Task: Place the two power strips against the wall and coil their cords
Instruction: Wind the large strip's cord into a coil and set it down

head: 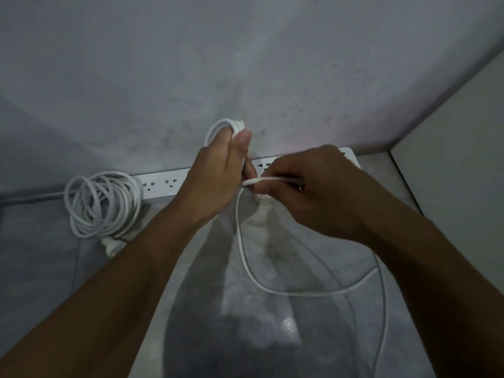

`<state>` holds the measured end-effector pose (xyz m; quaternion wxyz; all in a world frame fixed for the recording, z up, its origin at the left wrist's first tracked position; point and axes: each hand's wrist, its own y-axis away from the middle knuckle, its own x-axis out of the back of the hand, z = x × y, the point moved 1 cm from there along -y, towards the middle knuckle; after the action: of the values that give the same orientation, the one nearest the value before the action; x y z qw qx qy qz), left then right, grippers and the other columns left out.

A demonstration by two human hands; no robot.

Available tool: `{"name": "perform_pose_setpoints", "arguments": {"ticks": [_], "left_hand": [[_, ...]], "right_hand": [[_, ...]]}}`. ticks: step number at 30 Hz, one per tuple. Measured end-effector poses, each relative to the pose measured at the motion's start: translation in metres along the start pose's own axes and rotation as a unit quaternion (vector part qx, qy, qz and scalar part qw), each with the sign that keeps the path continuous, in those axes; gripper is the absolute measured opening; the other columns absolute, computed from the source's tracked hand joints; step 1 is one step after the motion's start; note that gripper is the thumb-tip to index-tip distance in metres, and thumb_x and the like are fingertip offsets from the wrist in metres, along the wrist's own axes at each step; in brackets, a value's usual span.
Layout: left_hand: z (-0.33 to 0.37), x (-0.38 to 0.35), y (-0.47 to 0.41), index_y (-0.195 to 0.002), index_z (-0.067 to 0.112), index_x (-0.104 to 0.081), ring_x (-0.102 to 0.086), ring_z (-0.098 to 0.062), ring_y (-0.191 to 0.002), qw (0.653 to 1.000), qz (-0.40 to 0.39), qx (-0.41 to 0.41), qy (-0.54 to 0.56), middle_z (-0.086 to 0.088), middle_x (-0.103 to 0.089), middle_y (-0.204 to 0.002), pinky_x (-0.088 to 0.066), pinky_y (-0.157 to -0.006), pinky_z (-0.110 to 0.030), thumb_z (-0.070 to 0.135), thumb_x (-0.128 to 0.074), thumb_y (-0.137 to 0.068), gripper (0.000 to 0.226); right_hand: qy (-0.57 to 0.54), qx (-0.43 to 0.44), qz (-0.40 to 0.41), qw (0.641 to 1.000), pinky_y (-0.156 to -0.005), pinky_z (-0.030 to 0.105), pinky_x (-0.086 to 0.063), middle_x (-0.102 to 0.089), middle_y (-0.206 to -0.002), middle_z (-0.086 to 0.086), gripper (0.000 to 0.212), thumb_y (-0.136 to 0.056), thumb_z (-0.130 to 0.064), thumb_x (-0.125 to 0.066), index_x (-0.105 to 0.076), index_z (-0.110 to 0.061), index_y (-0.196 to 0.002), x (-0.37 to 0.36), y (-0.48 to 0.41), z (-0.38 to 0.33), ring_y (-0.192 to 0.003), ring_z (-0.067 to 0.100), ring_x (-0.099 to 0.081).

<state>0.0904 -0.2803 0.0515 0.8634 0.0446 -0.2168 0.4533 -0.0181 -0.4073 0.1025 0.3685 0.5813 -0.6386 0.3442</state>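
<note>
A white power strip lies along the foot of the grey wall; a second strip shows behind my right hand. Beside the left strip a finished white cord coil rests on the floor with its plug in front. My left hand is shut on several loops of the second white cord. My right hand pinches the same cord just right of the loops. The loose rest of this cord sags to the floor and runs off to the lower right.
The grey wall fills the upper view. A pale panel stands at the right, forming a corner. The floor is grey tile, with my shadow in the middle.
</note>
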Motion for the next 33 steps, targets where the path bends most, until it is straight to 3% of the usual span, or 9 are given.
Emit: {"name": "perform_pose_setpoints", "arguments": {"ticks": [2,6,9,11,16,19,25,29,33], "left_hand": [[0.005,-0.003,0.005,-0.077,0.020,-0.046,-0.057,-0.004,-0.048,1.000,-0.025,0.004,-0.002,0.007,-0.060,-0.052,-0.039,-0.053,-0.010,0.033,-0.035,-0.107,0.034],[0.009,-0.009,0.011,-0.079,0.010,-0.049,-0.040,-0.019,-0.035,0.986,-0.101,0.066,0.119,-0.006,-0.044,-0.043,-0.035,-0.042,-0.027,0.044,-0.030,-0.106,0.047],[0.012,-0.008,0.008,-0.081,0.002,-0.050,-0.025,-0.015,-0.029,0.943,-0.173,0.108,0.265,-0.004,-0.031,-0.038,-0.027,-0.040,-0.023,0.050,-0.025,-0.105,0.058],[0.014,-0.004,0.004,-0.079,0.009,-0.050,-0.019,-0.013,-0.027,0.910,-0.218,0.145,0.322,-0.001,-0.027,-0.037,-0.021,-0.038,-0.021,0.053,-0.028,-0.103,0.055],[0.016,0.009,0.002,-0.075,0.015,-0.046,-0.017,-0.012,-0.024,0.851,-0.279,0.172,0.410,0.005,-0.026,-0.034,-0.014,-0.040,-0.033,0.048,-0.033,-0.101,0.044],[0.021,0.016,-0.001,-0.074,0.017,-0.043,-0.019,-0.010,-0.024,0.828,-0.252,0.161,0.474,0.006,-0.025,-0.033,-0.023,-0.038,-0.027,0.046,-0.028,-0.104,0.044],[0.022,0.023,-0.010,-0.075,0.017,-0.045,-0.023,-0.010,-0.025,0.793,-0.159,0.106,0.578,0.004,-0.022,-0.034,-0.029,-0.038,-0.025,0.050,-0.020,-0.105,0.051],[0.021,0.028,-0.012,-0.074,0.018,-0.046,-0.025,-0.008,-0.026,0.772,-0.108,0.106,0.617,0.005,-0.026,-0.033,-0.032,-0.040,-0.023,0.065,-0.018,-0.098,0.060],[0.019,0.030,-0.014,-0.079,0.016,-0.050,-0.032,-0.008,-0.032,0.758,-0.068,0.085,0.643,0.005,-0.030,-0.039,-0.041,-0.049,-0.022,0.058,-0.025,-0.100,0.054]], "right_hand": [[0.000,0.000,0.026,1.000,-0.049,0.013,-0.032,-0.060,-0.057,-0.013,0.025,-0.090,-0.048,-0.065,-0.073,-0.028,-0.078,0.010,-0.003,0.000,-0.055,0.007,-0.058],[-0.038,-0.029,0.079,0.996,-0.050,0.012,-0.034,-0.062,-0.061,-0.013,0.025,-0.080,-0.052,-0.072,-0.073,-0.027,-0.080,0.023,-0.017,0.015,-0.054,0.003,-0.056],[-0.119,-0.042,0.088,0.988,-0.050,0.018,-0.040,-0.067,-0.066,-0.008,0.022,-0.084,-0.040,-0.074,-0.074,-0.018,-0.083,0.020,-0.028,0.030,-0.053,0.005,-0.056],[-0.169,-0.047,0.078,0.981,-0.046,0.011,-0.036,-0.063,-0.060,-0.012,0.018,-0.090,-0.031,-0.070,-0.072,-0.014,-0.086,0.015,-0.032,0.037,-0.046,0.001,-0.052],[-0.205,-0.077,0.133,0.967,-0.053,0.015,-0.040,-0.051,-0.058,-0.011,0.019,-0.100,-0.019,-0.057,-0.068,-0.023,-0.085,-0.002,-0.033,0.066,-0.053,0.002,-0.046],[-0.200,-0.076,0.157,0.964,-0.059,0.029,-0.047,-0.053,-0.056,-0.013,0.025,-0.104,-0.020,-0.048,-0.069,-0.026,-0.091,-0.021,-0.027,0.077,-0.053,0.004,-0.049],[-0.239,-0.110,0.060,0.963,-0.046,0.028,-0.052,-0.059,-0.063,0.002,0.027,-0.108,-0.030,-0.037,-0.061,-0.024,-0.120,-0.065,-0.014,0.066,-0.045,0.010,-0.057],[-0.247,-0.119,-0.030,0.961,-0.047,0.029,-0.056,-0.061,-0.072,0.003,0.047,-0.106,-0.022,-0.041,-0.030,-0.029,-0.152,-0.087,-0.008,0.056,-0.048,0.013,-0.061],[-0.241,-0.118,-0.124,0.955,-0.060,0.043,-0.062,-0.065,-0.085,0.010,0.075,-0.104,-0.013,-0.042,0.005,-0.045,-0.153,-0.100,-0.003,0.047,-0.066,0.029,-0.069]]}}
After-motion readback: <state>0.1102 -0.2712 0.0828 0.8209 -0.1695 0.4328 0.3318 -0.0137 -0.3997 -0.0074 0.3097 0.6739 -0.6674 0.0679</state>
